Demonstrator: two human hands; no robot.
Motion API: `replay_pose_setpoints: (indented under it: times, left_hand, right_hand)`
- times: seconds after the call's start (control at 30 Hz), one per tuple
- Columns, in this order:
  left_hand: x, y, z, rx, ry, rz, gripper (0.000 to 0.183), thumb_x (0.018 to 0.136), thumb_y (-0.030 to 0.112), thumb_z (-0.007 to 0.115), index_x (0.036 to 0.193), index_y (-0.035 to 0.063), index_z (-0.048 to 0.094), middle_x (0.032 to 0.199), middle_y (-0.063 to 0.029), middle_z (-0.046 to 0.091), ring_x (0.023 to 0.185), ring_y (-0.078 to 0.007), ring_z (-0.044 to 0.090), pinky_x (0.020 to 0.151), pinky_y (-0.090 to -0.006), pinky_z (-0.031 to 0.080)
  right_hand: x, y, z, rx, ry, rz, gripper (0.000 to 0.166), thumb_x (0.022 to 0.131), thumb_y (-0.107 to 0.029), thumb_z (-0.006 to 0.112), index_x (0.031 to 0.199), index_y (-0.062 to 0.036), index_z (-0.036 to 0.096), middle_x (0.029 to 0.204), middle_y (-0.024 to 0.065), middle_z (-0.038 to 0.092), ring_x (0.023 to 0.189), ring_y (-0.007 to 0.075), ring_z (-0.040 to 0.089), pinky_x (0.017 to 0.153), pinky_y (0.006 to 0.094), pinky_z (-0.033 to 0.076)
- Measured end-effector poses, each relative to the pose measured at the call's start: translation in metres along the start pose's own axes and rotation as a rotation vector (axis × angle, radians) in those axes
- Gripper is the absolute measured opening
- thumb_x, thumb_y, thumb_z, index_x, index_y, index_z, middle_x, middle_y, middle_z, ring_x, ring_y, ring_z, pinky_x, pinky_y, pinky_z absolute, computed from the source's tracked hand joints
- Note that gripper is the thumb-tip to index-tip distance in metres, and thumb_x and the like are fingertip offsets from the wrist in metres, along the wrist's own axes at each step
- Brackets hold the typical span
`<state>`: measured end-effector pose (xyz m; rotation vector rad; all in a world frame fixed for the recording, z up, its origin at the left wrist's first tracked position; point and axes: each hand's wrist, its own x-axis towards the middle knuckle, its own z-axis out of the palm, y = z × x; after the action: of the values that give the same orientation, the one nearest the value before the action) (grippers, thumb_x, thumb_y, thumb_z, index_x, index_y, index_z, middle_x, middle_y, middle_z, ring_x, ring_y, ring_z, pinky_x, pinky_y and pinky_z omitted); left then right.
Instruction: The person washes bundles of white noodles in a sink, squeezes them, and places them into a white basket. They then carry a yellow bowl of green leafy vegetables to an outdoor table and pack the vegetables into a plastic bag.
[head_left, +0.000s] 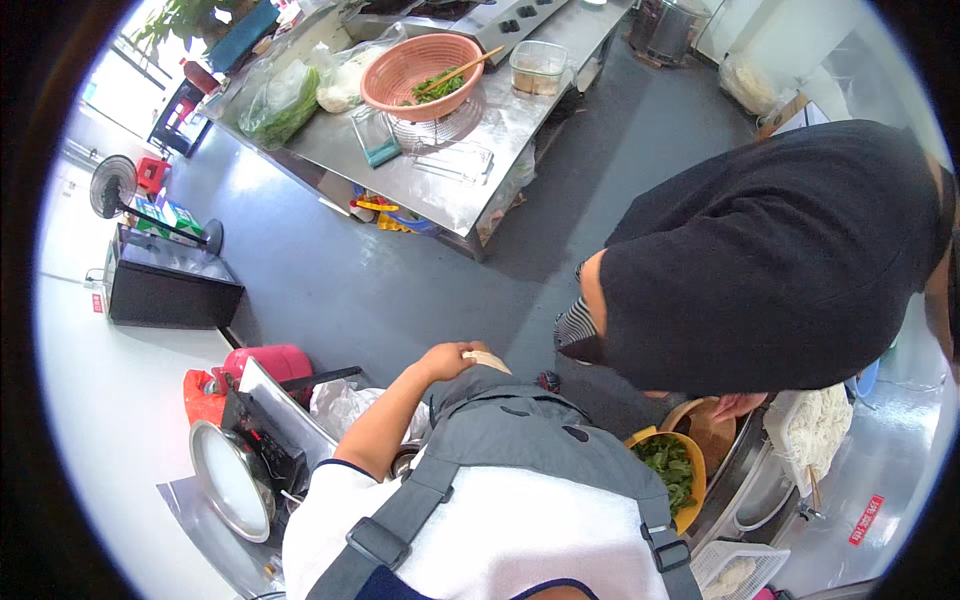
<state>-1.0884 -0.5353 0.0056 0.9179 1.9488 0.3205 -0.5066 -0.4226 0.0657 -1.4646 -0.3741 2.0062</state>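
My left hand (448, 361) is in front of the grey apron (510, 431), its fingers bent against a small beige thing (486, 361); whether it grips this is unclear. My right hand is out of view. At my right a co-worker in black bends over, with a reddish hand over a brown bowl (701, 431) at the sink. Beside that bowl stands a yellow basin (697, 480) of green leaves, and a white basket of pale noodle-like strands (814, 431) lies further right.
A steel table (450, 199) ahead holds a pink basket (375, 75) with greens and chopsticks, bagged vegetables (281, 109) and a glass container (538, 67). At the left are a fan (114, 186), a black cabinet (176, 281), a pink container (270, 364) and a metal basin (232, 480).
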Motion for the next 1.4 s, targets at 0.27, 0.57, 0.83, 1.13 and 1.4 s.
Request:
replay_pose_setpoints:
  times: [0.27, 0.57, 0.83, 1.13, 1.4]
  left_hand:
    - [0.027, -0.09, -0.122, -0.074, 0.0, 0.114, 0.04, 0.083, 0.033, 0.051, 0.113, 0.0066, 0.055, 0.102, -0.016, 0.061, 0.094, -0.0303, 0.058, 0.081, -0.0363, 0.045]
    - [0.023, -0.066, -0.255, -0.756, -0.182, 0.333, 0.048, 0.082, 0.024, 0.06, 0.124, 0.0052, 0.045, 0.109, -0.0079, 0.055, 0.093, -0.0179, 0.056, 0.076, -0.0286, 0.046]
    - [0.023, -0.068, -0.317, -0.715, -0.33, 0.32, 0.069, 0.081, 0.06, 0.046, 0.12, 0.0032, 0.042, 0.106, -0.0104, 0.056, 0.089, -0.0253, 0.06, 0.068, -0.0414, 0.053]
    - [-0.001, -0.028, -0.3, -0.785, -0.279, 0.281, 0.07, 0.075, 0.045, 0.062, 0.125, 0.0045, 0.034, 0.113, -0.0113, 0.052, 0.091, -0.0283, 0.059, 0.061, -0.044, 0.055]
    - [0.036, 0.029, -0.244, -0.831, -0.142, 0.134, 0.042, 0.071, 0.001, 0.05, 0.112, 0.0006, 0.044, 0.094, -0.0082, 0.056, 0.081, -0.0217, 0.058, 0.062, -0.0358, 0.052]
  right_hand:
    - [-0.011, 0.115, 0.062, 0.173, -0.079, 0.013, 0.039, 0.09, -0.028, 0.039, 0.118, -0.0025, 0.045, 0.115, 0.0156, 0.053, 0.103, 0.0313, 0.053, 0.089, 0.0494, 0.043]
    - [0.06, 0.133, 0.345, -0.181, -0.096, 0.021, 0.036, 0.077, -0.005, 0.05, 0.113, 0.0019, 0.046, 0.102, 0.0144, 0.058, 0.089, 0.0264, 0.06, 0.08, 0.0435, 0.049]
    - [0.072, 0.074, 0.486, -0.593, -0.405, -0.069, 0.027, 0.073, -0.007, 0.051, 0.096, 0.0071, 0.054, 0.087, 0.0149, 0.062, 0.076, 0.0221, 0.064, 0.068, 0.0365, 0.055]
    - [0.109, -0.01, 0.478, -0.851, -0.637, -0.073, 0.025, 0.074, -0.011, 0.054, 0.093, 0.0043, 0.056, 0.083, 0.0133, 0.062, 0.07, 0.0187, 0.063, 0.061, 0.0317, 0.054]
    - [0.139, -0.088, 0.448, -0.999, -0.756, 0.032, 0.047, 0.077, -0.015, 0.055, 0.119, 0.0016, 0.043, 0.098, 0.0135, 0.06, 0.084, 0.0203, 0.062, 0.07, 0.0339, 0.053]
